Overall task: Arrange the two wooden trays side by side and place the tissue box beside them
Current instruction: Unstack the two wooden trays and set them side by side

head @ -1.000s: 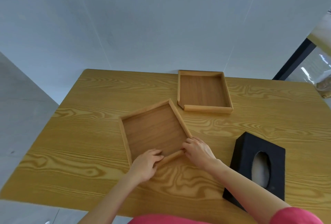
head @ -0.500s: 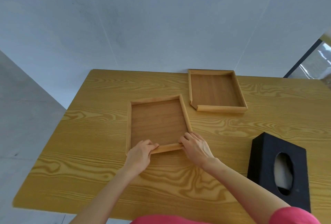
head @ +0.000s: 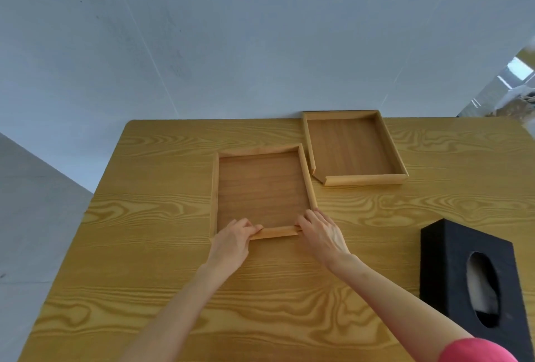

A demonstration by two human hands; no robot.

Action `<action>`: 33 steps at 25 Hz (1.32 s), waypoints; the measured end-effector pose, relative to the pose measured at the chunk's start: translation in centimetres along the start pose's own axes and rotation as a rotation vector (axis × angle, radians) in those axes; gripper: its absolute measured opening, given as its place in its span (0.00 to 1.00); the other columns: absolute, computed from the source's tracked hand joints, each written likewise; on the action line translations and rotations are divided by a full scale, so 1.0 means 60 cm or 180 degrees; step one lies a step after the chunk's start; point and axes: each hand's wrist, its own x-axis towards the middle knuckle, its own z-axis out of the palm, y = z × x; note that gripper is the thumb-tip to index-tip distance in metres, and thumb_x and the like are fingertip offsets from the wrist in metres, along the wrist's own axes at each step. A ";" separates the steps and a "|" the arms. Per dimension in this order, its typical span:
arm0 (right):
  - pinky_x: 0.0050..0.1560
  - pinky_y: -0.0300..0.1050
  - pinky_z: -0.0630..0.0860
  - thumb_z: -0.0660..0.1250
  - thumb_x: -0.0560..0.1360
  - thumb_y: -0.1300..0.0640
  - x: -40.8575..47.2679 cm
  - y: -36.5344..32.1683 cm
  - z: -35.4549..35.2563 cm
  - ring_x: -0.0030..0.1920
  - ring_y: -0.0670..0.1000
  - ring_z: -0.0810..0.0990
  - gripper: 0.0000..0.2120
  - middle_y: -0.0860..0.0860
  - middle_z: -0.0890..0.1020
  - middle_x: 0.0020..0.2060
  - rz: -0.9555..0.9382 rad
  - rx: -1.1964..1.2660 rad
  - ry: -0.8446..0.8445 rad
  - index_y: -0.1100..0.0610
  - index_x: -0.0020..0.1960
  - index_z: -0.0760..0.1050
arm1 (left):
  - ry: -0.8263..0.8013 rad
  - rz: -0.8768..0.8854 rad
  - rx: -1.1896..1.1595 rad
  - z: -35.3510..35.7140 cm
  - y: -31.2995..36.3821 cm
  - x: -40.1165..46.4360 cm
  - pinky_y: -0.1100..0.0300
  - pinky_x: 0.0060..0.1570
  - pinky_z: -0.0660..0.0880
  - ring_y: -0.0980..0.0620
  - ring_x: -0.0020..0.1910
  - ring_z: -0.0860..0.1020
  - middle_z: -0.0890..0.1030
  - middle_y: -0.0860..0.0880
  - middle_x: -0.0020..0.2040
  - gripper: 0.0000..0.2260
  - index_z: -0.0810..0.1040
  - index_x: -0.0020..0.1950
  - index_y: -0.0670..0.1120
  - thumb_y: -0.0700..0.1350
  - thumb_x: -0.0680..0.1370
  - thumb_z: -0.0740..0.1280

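Note:
Two shallow wooden trays lie on the table. The near tray [head: 260,188] sits mid-table, its long sides running away from me. My left hand [head: 233,241] grips its near rim at the left corner, and my right hand [head: 321,233] grips the same rim at the right corner. The far tray [head: 350,147] rests at the table's back edge, just right of the near tray and further back; their corners almost touch. A black tissue box [head: 451,260] with an oval opening and white tissue inside lies at the near right, apart from both trays.
The wooden table [head: 150,217] has its left edge and back edge in view, with grey floor beyond. A glass wall or window shows at the far right. Bare tabletop stretches left of the near tray and in front of it.
Both hands have turned the near tray from a slanted pose to square with the table and pushed it away from me, closer to the far tray.

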 end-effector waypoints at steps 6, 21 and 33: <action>0.74 0.46 0.56 0.60 0.76 0.66 0.047 0.010 0.006 0.54 0.53 0.78 0.10 0.54 0.80 0.49 0.0193 -0.0066 0.0041 0.58 0.54 0.75 | 0.0037 0.0070 -0.0098 -0.004 -0.018 0.057 0.62 0.42 0.70 0.51 0.51 0.74 0.79 0.52 0.55 0.17 0.74 0.63 0.51 0.37 0.78 0.57; 0.72 0.47 0.59 0.63 0.75 0.67 0.176 0.045 -0.011 0.51 0.55 0.81 0.13 0.54 0.81 0.48 0.0256 0.0069 0.0177 0.58 0.57 0.76 | 0.0134 -0.0165 -0.0113 -0.039 -0.039 0.187 0.57 0.48 0.71 0.50 0.52 0.75 0.79 0.51 0.56 0.14 0.75 0.61 0.50 0.41 0.78 0.58; 0.75 0.49 0.45 0.63 0.75 0.60 0.142 0.044 -0.025 0.69 0.51 0.65 0.30 0.53 0.68 0.69 0.0178 0.0117 -0.0029 0.54 0.73 0.53 | -0.0328 -0.0076 0.0208 -0.065 -0.009 0.177 0.47 0.72 0.57 0.48 0.70 0.64 0.68 0.46 0.70 0.19 0.64 0.69 0.48 0.42 0.78 0.57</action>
